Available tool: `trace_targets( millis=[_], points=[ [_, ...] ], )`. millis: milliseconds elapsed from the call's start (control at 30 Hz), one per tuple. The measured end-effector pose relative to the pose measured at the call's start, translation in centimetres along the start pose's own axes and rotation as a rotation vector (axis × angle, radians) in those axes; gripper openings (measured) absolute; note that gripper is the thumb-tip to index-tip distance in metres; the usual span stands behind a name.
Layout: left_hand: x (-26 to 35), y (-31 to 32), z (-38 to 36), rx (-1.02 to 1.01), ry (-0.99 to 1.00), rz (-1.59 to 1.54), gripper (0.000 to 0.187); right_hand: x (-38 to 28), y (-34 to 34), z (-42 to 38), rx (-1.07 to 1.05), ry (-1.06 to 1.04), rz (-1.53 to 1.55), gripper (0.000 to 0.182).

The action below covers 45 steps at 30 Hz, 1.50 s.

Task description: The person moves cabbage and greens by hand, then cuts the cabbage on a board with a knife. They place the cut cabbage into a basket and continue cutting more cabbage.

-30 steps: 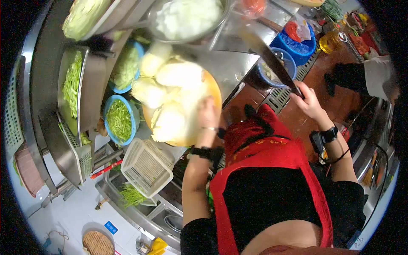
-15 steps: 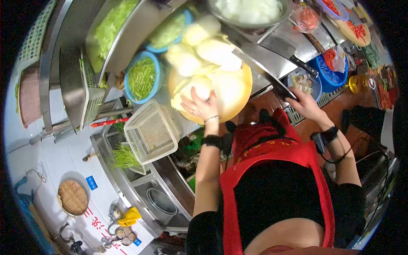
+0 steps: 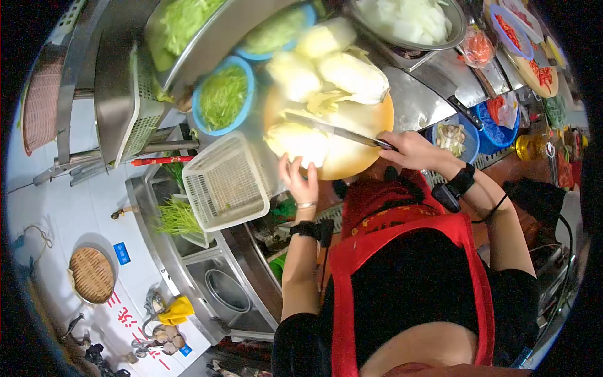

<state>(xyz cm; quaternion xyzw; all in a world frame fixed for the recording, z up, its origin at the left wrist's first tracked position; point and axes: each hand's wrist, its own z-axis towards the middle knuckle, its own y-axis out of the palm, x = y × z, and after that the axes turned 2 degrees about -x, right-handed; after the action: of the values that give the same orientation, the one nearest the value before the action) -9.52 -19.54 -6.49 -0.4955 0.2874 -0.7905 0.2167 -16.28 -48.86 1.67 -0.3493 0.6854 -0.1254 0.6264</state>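
A round yellow cutting board (image 3: 358, 164) carries several pale napa cabbages (image 3: 355, 75), bunched toward its far side. One napa cabbage (image 3: 295, 146) lies at the board's near left. My left hand (image 3: 299, 179) steadies that cabbage, its fingertips pressed on the near side. In my right hand (image 3: 411, 152) is the black handle of a kitchen knife (image 3: 342, 132). The blade points left across the board, its tip end at the far side of the steadied cabbage; glare hides whether it has cut in.
Left of the board stand a blue bowl of chopped greens (image 3: 223, 97) and a white plastic basket (image 3: 226, 182). A metal basin (image 3: 461, 28) of pale pieces sits at the back. A second knife (image 3: 465, 113) lies on the right counter, above a blue bucket (image 3: 496, 129).
My right hand has swung the knife leftward from the board's right side to the near cabbage. My left hand has shifted to that cabbage's near side. The view has shifted slightly.
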Motion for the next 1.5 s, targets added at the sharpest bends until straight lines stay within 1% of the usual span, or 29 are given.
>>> trace_targets(
  millis=[100,167,233,333,400,533,633,700,800,833,900,1033,1100,1233,1300,1333,1400,1500],
  points=[
    [0.2,0.4,0.1,0.064,-0.009,-0.03,0.038,-1.0,0.5,1.6,-0.057,-0.012,-0.064,0.03],
    [0.1,0.4,0.3,0.05,0.007,-0.014,0.039,-1.5,1.1,2.5,-0.053,-0.053,-0.084,0.032],
    [0.1,0.4,0.4,0.035,0.02,0.001,0.04,-1.9,1.3,3.2,-0.078,-0.05,-0.096,0.034],
    [0.2,0.5,0.6,0.064,0.025,0.006,0.042,-2.4,1.8,4.1,-0.114,-0.032,-0.117,0.035],
    [0.1,0.5,0.6,0.044,0.032,0.074,0.043,-3.0,1.6,4.2,-0.128,0.033,-0.145,0.036],
    [-0.3,0.7,0.6,0.058,0.04,0.057,0.044,-3.7,1.5,4.9,-0.139,0.042,-0.209,0.036],
    [-0.2,0.7,0.7,0.048,0.022,0.039,0.045,-4.7,1.0,5.2,-0.174,0.092,-0.21,0.036],
    [-0.2,0.9,0.8,0.109,0.005,-0.023,0.042,-5.3,1.0,5.3,-0.183,0.1,-0.303,0.035],
    [0.0,0.7,1.0,0.111,-0.004,-0.034,0.043,-5.6,0.9,5.4,-0.178,0.094,-0.336,0.035],
    [0.2,0.5,1.1,0.112,-0.006,-0.036,0.043,-5.8,0.8,5.5,-0.18,0.095,-0.337,0.035],
    [0.3,0.1,1.3,0.037,0.02,0.063,0.046,-6.6,0.4,5.7,-0.204,0.123,-0.385,0.035],
    [0.2,0.1,1.3,0.037,0.017,0.032,0.046,-7.5,-0.5,6.6,-0.24,0.13,-0.379,0.035],
    [0.4,0.0,1.3,0.026,0.038,0.086,0.047,-7.6,-0.4,7.2,-0.288,0.096,-0.335,0.036],
    [0.3,0.3,1.1,0.056,0.042,0.057,0.048,-7.6,0.7,8.2,-0.32,0.138,-0.371,0.035],
    [-0.1,0.8,0.9,0.09,0.032,-0.026,0.049,-6.0,2.5,8.7,-0.222,0.11,-0.395,0.034],
    [-0.1,0.8,0.8,0.087,0.031,-0.026,0.049,-5.3,3.9,9.3,-0.224,0.112,-0.393,0.034],
    [0.0,0.6,0.9,0.069,0.043,0.037,0.048,-4.7,6.4,10.7,-0.219,0.126,-0.325,0.034],
    [-0.2,0.7,1.1,0.101,0.115,0.085,0.047,-4.5,6.7,10.4,-0.214,0.14,-0.277,0.034]
  ],
)
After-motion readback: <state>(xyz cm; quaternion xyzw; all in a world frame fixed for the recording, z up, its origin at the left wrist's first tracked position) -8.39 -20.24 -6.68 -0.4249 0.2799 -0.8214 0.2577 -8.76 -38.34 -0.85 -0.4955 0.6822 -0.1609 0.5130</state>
